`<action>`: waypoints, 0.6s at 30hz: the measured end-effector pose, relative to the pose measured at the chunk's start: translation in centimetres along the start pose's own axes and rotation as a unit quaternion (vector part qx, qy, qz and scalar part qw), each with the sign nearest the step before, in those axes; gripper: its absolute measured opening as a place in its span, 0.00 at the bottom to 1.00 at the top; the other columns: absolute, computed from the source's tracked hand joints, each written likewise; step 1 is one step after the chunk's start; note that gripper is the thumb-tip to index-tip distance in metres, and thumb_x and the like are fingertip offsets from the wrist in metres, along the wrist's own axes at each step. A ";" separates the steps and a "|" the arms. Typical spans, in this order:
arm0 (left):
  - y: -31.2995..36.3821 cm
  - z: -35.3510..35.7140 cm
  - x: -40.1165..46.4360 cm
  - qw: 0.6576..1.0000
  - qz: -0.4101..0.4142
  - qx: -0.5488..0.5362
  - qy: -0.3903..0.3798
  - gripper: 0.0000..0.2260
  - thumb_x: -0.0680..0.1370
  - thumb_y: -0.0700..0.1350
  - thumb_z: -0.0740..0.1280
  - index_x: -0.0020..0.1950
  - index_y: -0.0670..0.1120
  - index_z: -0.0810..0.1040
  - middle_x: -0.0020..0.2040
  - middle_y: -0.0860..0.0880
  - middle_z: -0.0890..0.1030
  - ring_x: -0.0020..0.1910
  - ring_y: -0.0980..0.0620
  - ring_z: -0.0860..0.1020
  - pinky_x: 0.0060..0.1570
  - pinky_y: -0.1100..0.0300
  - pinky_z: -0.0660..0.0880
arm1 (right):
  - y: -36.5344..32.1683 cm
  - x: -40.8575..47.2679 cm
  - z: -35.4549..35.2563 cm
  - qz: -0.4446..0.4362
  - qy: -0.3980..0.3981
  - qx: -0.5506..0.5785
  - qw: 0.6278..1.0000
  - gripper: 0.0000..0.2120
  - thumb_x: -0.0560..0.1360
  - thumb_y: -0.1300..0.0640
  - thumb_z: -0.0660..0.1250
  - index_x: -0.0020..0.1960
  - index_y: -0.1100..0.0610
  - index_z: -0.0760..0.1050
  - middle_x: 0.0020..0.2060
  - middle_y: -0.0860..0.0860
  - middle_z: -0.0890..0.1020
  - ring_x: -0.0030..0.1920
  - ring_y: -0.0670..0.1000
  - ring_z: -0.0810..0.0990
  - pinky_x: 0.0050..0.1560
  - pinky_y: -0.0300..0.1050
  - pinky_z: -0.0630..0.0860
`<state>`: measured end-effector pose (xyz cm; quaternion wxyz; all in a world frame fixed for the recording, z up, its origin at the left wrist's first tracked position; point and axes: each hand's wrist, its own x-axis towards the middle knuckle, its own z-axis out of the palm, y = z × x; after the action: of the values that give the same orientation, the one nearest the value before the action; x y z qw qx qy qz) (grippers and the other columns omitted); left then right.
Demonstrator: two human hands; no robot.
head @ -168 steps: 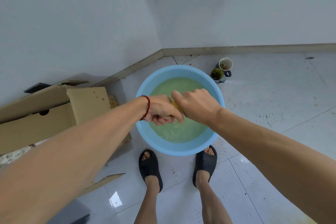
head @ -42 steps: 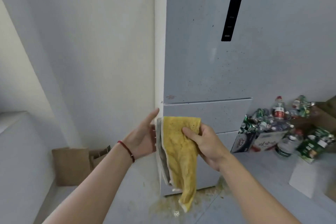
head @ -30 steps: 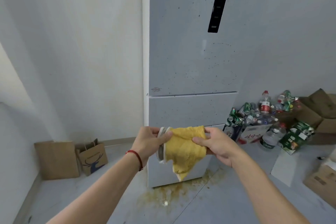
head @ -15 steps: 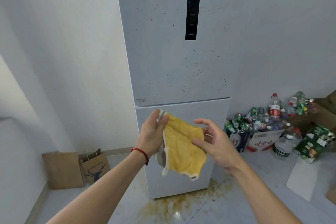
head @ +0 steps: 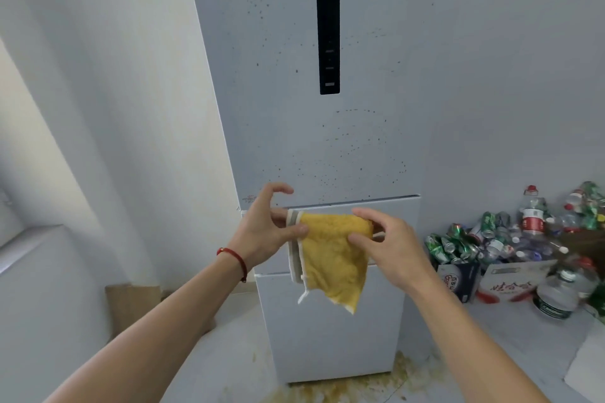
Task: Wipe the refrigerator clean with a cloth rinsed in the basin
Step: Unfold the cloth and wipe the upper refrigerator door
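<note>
While hanging at centre frame before the speckled refrigerator (head: pixel 314 147), the yellow cloth (head: pixel 334 255) was pinched at its top corners by left hand (head: pixel 265 232) and right hand (head: pixel 383 245). Best folded into a flat pad, then pressed upward onto the dotted door above.

From my feed it's a plain room, pale grey-white walls (head: pixel 510 82) all round and a light tiled floor (head: pixel 510 343). Using the pile of crushed cans and bottles (head: pixel 510 235) against the wall as my marker: way off to its left a brown paper bag (head: pixel 131 307) leans in the corner, and between them there's a yellowish spill (head: pixel 357 386) on the tiles. Soft, even light, no harsh shadows.
</note>
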<state>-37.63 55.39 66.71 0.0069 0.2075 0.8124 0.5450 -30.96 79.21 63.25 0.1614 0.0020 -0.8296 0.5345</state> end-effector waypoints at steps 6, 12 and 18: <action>2.4 0.3 2.3 0.974 0.070 0.193 0.096 0.05 0.75 0.52 0.75 0.44 0.51 0.86 0.37 0.57 0.84 0.41 0.60 0.81 0.46 0.64 0.76 | -1.2 3.8 -3.0 -0.084 -0.010 -0.182 0.980 0.04 0.80 0.46 0.70 0.49 0.45 0.81 0.48 0.47 0.75 0.49 0.43 0.74 0.48 0.39 0.70; 4.7 0.1 7.6 0.995 -0.059 -0.076 -0.041 0.21 0.83 0.58 0.61 0.51 0.38 0.77 0.43 0.45 0.78 0.42 0.48 0.78 0.56 0.43 0.80 | -3.9 6.5 -3.1 0.070 0.004 0.239 0.968 0.23 0.80 0.41 0.67 0.61 0.60 0.80 0.53 0.61 0.86 0.51 0.55 0.86 0.56 0.56 0.81; 3.0 0.1 12.7 0.992 0.059 0.106 -0.022 0.18 0.84 0.59 0.58 0.46 0.47 0.74 0.37 0.51 0.75 0.34 0.53 0.73 0.39 0.57 0.71 | -4.1 5.7 3.5 0.195 -0.020 0.488 0.850 0.16 0.83 0.57 0.65 0.69 0.60 0.76 0.60 0.60 0.85 0.60 0.61 0.85 0.63 0.61 0.79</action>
<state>-48.28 60.78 72.06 -0.0297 0.2662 0.8518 0.4502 -36.61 75.32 67.07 0.0157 -0.0705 -0.4481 0.8911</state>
